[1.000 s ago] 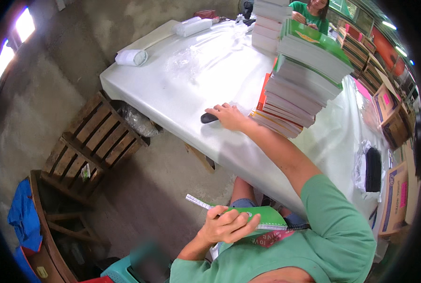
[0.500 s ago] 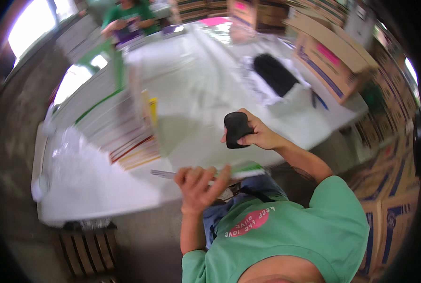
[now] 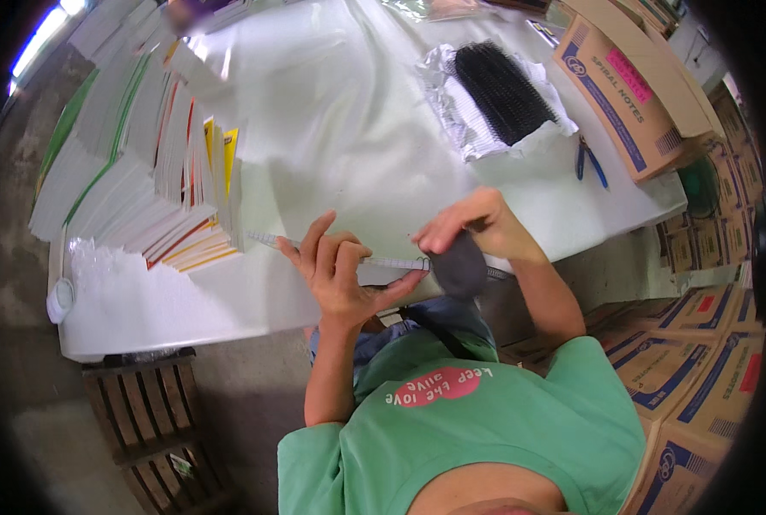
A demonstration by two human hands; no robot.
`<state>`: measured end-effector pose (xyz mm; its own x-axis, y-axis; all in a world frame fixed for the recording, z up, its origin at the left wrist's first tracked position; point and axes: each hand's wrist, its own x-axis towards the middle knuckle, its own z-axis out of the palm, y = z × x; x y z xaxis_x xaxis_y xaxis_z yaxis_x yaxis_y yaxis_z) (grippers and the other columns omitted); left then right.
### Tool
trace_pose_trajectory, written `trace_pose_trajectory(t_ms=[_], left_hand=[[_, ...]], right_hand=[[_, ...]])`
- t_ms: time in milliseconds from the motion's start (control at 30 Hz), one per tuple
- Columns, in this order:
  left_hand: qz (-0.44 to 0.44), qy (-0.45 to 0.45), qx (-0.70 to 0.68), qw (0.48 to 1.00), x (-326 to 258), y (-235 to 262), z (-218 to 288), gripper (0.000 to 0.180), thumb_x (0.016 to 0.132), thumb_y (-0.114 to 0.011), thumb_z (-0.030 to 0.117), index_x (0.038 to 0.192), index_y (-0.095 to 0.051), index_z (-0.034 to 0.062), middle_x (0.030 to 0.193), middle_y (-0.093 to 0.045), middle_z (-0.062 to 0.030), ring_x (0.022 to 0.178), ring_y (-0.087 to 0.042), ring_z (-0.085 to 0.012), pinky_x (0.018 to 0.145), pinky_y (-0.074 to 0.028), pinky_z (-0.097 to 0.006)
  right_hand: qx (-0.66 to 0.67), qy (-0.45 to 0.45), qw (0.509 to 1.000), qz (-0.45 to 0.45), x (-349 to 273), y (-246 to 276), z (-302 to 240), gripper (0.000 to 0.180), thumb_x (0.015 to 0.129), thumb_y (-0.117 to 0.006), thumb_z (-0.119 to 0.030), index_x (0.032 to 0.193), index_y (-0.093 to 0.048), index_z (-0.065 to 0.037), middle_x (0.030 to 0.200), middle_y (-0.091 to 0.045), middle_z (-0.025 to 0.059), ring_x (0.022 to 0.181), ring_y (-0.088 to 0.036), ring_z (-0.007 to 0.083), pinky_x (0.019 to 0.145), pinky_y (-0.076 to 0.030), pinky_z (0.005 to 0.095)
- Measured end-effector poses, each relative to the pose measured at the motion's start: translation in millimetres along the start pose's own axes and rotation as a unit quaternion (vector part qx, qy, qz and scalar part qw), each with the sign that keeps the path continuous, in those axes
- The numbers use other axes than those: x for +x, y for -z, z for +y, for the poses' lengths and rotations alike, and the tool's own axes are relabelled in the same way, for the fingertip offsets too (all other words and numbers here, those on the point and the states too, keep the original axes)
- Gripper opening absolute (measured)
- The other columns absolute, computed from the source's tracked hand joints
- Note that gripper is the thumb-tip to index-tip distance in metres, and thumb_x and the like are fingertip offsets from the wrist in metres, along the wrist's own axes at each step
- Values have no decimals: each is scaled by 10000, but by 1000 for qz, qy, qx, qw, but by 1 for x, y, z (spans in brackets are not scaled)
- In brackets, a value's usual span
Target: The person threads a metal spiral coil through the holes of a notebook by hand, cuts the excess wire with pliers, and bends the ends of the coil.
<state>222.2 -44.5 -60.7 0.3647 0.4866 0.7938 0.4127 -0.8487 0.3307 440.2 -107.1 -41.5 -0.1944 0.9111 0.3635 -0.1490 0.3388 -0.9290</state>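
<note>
Black tool shifted in beside the notebook, over the desk's near edge. Right hand gripped it; left hand held the notebook, likely light, bendy, best pinched mid-edge.

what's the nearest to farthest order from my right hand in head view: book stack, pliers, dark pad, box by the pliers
From the right hand:
1. dark pad, at its fingers
2. blue-handled pliers, on the table, right
3. cardboard box, past the pliers
4. book stack, on the table's left
</note>
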Motion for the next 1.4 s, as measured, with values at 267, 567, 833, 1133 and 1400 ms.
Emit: trace_pose_trajectory(t_ms=[267, 567, 833, 1133, 1400], left_hand=[[-22, 8, -24, 999, 0, 7, -4, 525, 549, -829, 491, 697, -492, 117, 799, -491, -37, 1093, -543, -276, 1114, -82, -535], [-27, 19, -48, 998, 7, 8, -7, 583, 519, -820, 504, 855, -558, 105, 853, -539, -44, 1075, -538, -259, 1108, -106, -525], [-27, 85, -101, 991, -2, 12, -2, 781, 517, -805, 550, 1109, -565, 100, 1005, -571, -33, 1071, -526, -214, 1107, -103, -540], [13, 60, -47, 997, 23, 37, -57, 617, 332, -837, 521, 614, -498, 89, 732, -467, -34, 827, -461, -274, 731, -378, -386], [83, 45, -45, 995, 11, 6, -40, 641, 370, -838, 557, 631, -488, 88, 837, -446, -66, 883, -405, -291, 772, -357, -421]], right_hand=[[-142, -74, 987, 16, 17, 2, -2, 256, 648, -536, 103, 805, -711, 1, 792, -710, 97, 772, -682, 163, 759, -532, 289], [-360, -90, 926, 72, 31, 0, 1, 206, 670, -599, 80, 840, -698, 17, 832, -713, 97, 805, -692, 190, 747, -533, 299], [-185, -57, 978, 82, 38, -16, 1, 261, 648, -586, 88, 862, -711, 3, 854, -709, 126, 819, -679, 144, 759, -521, 261], [-57, 39, 997, -25, 60, -34, -2, 214, 701, -566, 82, 869, -692, 45, 870, -712, 112, 768, -677, 157, 723, -520, 269], [-81, 11, 997, -11, 56, -23, 6, 243, 776, -461, 90, 840, -690, 37, 863, -706, 134, 767, -678, 197, 733, -525, 276]])
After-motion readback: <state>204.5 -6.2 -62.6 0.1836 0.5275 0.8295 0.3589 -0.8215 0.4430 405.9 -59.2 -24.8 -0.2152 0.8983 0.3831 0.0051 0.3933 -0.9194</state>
